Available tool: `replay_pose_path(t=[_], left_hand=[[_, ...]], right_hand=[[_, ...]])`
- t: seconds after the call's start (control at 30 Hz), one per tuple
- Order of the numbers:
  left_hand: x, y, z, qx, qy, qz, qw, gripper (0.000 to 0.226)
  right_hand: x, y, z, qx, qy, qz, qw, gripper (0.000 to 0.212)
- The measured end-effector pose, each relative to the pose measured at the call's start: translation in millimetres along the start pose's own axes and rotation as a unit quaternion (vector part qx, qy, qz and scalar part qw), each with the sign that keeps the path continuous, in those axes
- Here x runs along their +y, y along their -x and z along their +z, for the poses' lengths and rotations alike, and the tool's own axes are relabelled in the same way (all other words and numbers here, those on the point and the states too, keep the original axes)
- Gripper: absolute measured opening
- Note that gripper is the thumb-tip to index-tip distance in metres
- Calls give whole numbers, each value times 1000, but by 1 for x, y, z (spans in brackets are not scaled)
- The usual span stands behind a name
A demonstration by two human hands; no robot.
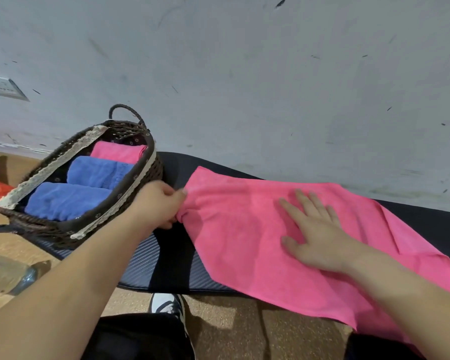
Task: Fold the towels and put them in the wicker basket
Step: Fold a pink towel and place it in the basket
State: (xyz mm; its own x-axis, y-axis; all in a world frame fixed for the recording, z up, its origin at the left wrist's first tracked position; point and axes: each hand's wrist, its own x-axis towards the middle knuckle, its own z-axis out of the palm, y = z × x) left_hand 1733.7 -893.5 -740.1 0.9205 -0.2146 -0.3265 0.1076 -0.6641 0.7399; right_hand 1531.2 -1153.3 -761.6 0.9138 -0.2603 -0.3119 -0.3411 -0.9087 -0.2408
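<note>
On the dark mat (172,255), w/ the wicker basket (140,175) just to its left, the pink towel (244,255) lay spread. The left hand (161,203) pinched its bunched left edge. The right hand (315,229) lay flat on it, fingers straight. Best, imo: carry that edge across square, w/ the palm as anchor. The towel's near corner ran under the right forearm & out of frame, and cloth hid how deep the pinch went.

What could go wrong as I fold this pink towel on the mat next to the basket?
The left hand pinches the pink towel at a bunched edge, so the fold may come out uneven.
The towel's near corner overhangs the black mat and could drag on the floor.
The wicker basket already holds three rolled towels, so space looks tight.
</note>
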Motion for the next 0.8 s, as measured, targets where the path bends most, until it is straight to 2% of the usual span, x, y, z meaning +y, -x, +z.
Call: replay_pose_path(t=[0.07,0.13,0.27,0.33,0.4,0.6,0.73,0.8], left_hand=[[-6,12,0,-75,-84,-29,993,42],[-9,19,1,-100,-71,-5,992,32],[-2,27,-2,-122,58,62,989,37],[2,29,-6,-140,173,54,973,25],[6,34,-10,-155,239,45,957,16],[5,37,-24,-77,211,67,972,18],[1,37,-27,-58,191,92,975,19],[0,34,-24,-10,130,107,986,22]], right_hand=[[-20,4,2,2,-8,-44,999,85],[-36,6,7,-17,-5,-72,997,84],[-50,3,16,-78,0,-63,995,86],[-51,1,17,-103,11,-53,993,87],[-53,-1,17,-112,17,-51,992,89],[-54,-2,18,-116,13,-41,992,88],[-56,-2,17,-119,3,-34,992,84],[-57,-3,17,-118,-3,-32,992,83]])
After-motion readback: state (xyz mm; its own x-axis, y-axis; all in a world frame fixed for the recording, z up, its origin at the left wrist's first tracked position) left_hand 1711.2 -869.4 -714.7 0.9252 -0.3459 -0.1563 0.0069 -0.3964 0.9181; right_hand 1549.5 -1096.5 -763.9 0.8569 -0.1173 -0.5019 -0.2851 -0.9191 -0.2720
